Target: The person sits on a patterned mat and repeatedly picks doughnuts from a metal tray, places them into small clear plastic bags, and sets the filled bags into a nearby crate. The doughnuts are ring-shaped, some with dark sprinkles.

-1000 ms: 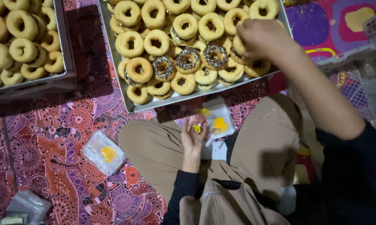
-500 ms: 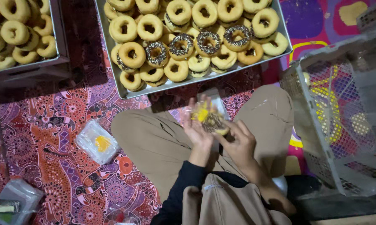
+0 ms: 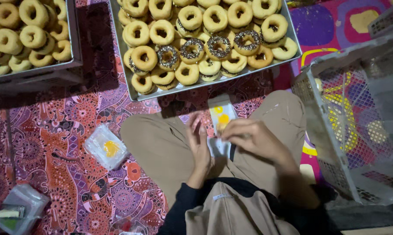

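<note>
My right hand [image 3: 253,138] pinched the small clear plastic sachet of yellow topping [image 3: 221,118]; my left hand [image 3: 199,141] lay open, best cupped beneath.

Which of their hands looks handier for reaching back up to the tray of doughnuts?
Probably the right hand: its fingers pinch the small packet and it lies below the sprinkled doughnuts in the tray. The left hand rests open on the lap.

A patterned red and purple floor cloth [image 3: 53,143] covers the ground under dim, warm light. A white mesh crate [image 3: 357,126] stands at the right edge.
</note>
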